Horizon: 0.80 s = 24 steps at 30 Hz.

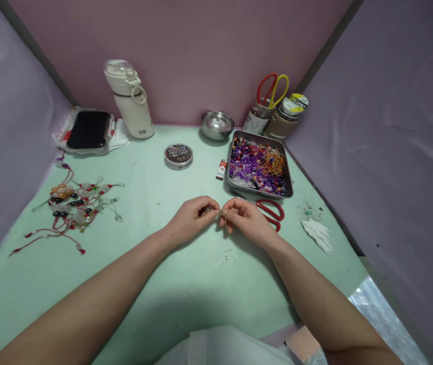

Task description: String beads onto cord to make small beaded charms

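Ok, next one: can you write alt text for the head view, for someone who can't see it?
A person's left grip and right grip, close together over a pale green table, hold a thin strand. Red-handled scissors and a metal tray of mostly purple beads lie to the right, beaded cords to the left.

The surface [186, 289] beneath the fingers [235, 217] is mint green; just right of them, scissor handles [281, 209] are red; beyond, a grey tray [256, 193] shows purple, red, orange and black beads [249, 162]; well left, bead strings [77, 204] mingle orange, black, clear and red; the backdrop [178, 56] beyond is pink
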Available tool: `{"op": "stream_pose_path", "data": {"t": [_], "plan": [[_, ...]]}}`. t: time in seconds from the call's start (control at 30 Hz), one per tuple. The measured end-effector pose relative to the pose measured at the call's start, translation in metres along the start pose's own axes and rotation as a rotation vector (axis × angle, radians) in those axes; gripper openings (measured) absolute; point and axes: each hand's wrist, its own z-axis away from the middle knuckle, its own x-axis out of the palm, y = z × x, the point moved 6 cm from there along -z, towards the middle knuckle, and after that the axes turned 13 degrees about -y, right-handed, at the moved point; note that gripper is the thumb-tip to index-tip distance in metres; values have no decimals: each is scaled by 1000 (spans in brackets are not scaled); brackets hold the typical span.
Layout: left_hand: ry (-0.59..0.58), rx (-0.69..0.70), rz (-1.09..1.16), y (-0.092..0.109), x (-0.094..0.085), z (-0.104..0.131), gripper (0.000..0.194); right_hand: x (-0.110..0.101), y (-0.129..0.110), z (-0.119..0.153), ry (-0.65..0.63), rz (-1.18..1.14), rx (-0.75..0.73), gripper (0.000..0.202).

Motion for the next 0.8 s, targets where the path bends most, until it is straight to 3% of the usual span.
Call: {"op": "stream_pose_path", "data": {"t": [0.43, 0.8], "plan": [[6, 49, 25, 1, 0, 0, 13, 0, 0, 1, -34, -36, 48, 26], [-74, 164, 44, 6, 2, -1, 21, -3, 1, 1, -35, -65, 69, 26]]}}
